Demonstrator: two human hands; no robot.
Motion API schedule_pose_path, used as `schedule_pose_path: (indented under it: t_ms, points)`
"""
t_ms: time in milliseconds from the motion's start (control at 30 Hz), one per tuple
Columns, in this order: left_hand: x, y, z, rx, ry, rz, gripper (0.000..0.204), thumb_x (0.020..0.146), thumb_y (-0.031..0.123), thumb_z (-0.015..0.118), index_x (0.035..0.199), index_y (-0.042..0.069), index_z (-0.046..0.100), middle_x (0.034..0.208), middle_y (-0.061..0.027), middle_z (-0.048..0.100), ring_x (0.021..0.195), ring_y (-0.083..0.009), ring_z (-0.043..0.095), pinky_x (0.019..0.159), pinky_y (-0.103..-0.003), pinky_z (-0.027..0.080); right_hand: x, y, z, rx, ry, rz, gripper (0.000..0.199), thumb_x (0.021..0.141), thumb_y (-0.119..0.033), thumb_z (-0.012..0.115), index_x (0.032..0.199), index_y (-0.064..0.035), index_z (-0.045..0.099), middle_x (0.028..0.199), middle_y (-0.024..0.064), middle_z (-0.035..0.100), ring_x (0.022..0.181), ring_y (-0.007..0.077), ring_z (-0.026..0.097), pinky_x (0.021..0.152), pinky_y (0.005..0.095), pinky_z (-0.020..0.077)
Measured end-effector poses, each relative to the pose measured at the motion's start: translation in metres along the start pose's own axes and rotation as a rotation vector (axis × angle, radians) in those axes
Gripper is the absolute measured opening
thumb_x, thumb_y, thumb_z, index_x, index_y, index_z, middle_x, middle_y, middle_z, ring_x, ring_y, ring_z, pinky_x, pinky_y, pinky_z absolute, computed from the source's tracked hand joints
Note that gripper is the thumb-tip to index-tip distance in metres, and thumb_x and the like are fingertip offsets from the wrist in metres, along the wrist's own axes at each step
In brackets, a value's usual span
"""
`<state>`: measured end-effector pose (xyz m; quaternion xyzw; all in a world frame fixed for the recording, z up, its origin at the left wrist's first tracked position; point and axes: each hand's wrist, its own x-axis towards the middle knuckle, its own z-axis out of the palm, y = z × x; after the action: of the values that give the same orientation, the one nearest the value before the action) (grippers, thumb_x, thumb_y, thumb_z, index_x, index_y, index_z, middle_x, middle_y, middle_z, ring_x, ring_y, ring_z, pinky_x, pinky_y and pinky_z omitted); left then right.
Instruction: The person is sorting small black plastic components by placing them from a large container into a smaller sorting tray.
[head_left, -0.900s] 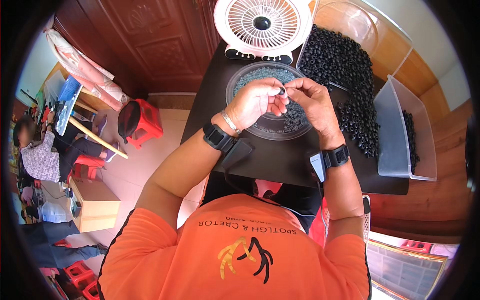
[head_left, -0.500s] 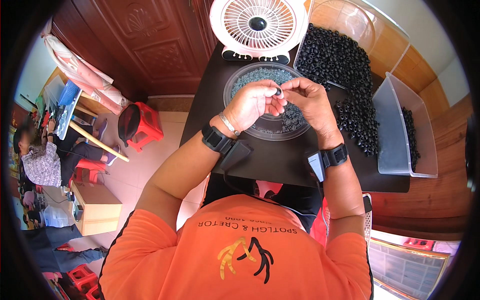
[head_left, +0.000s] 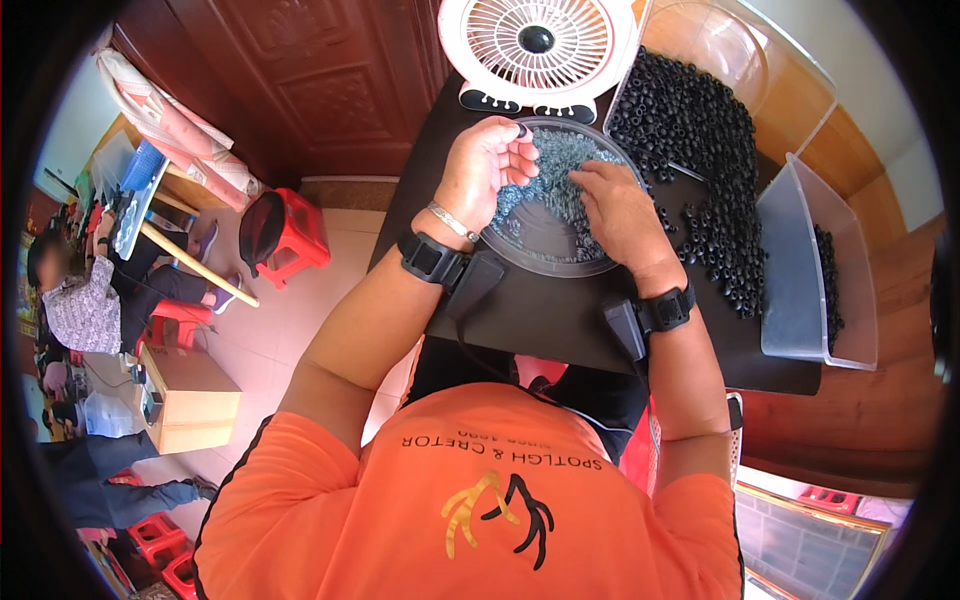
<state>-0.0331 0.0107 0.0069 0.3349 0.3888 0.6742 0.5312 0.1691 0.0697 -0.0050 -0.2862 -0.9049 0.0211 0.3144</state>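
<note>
My left hand (head_left: pixel 482 172) is closed over the left side of a round clear tub (head_left: pixel 528 258). Its thumb and forefinger pinch a small black ring-like piece (head_left: pixel 523 131). Inside the tub lie many small translucent grey-blue pieces (head_left: pixel 560 152), with part of the bottom showing through near the front. My right hand (head_left: pixel 628 215) reaches in from the right side, its bent fingertips drawn together at those pieces. Whatever is between these fingertips is too small to make out.
A heap of black ring-like pieces (head_left: pixel 690 125) spreads over the dark table (head_left: pixel 540 318) at the right. Beside it stands a translucent bin (head_left: pixel 800 270) holding more of them. A thin metal rod (head_left: pixel 686 171) lies on the heap. Behind the tub is a white fan (head_left: pixel 540 75).
My hands, together over the tub before, are now apart. The right one has dropped to the grey-blue pieces; the left one has shifted up with the black piece. The view has turned slightly.
</note>
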Motion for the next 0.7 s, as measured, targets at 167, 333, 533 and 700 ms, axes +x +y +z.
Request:
schedule_pose_path:
  t_ms: [167,333,533,700]
  points:
    - [-0.001,-0.003,-0.001,-0.021,0.012,-0.025,0.017,0.086,0.02,0.054,0.09,0.004,0.06,0.079,-0.0081,0.065,0.068,-0.018,0.062,0.063,-0.027,0.047,0.001,-0.015,-0.015,0.29,-0.189,-0.018,0.015,0.08,-0.004,0.06,0.092,-0.0048,0.069,0.096,0.0108,0.065,0.098,0.0309,0.059,0.085,0.0393,0.0476]
    - [-0.005,0.0,0.001,-0.028,-0.006,-0.025,0.018,0.088,0.021,0.053,0.09,0.004,0.06,0.079,-0.0079,0.064,0.069,-0.0171,0.062,0.063,-0.027,0.047,0.004,-0.014,-0.028,0.273,-0.273,-0.04,0.011,0.075,-0.003,0.063,0.084,-0.006,0.069,0.085,0.0092,0.065,0.09,0.0305,0.059,0.079,0.04,0.0485]
    - [-0.006,0.004,0.003,-0.014,-0.04,-0.005,0.02,0.088,0.022,0.053,0.09,0.004,0.06,0.08,-0.0075,0.065,0.069,-0.0165,0.062,0.064,-0.026,0.047,0.006,0.007,-0.028,0.03,-0.072,0.087,0.009,0.074,-0.002,0.064,0.081,-0.0064,0.068,0.081,0.0085,0.064,0.084,0.0289,0.06,0.075,0.0395,0.0497]
    - [-0.006,0.004,0.003,-0.023,-0.046,0.004,0.02,0.089,0.023,0.053,0.09,0.005,0.061,0.08,-0.007,0.065,0.069,-0.0159,0.062,0.064,-0.026,0.047,0.009,-0.011,-0.023,0.319,-0.064,0.132,0.007,0.075,-0.003,0.065,0.081,-0.006,0.067,0.081,0.0075,0.064,0.083,0.0289,0.059,0.075,0.0391,0.049]
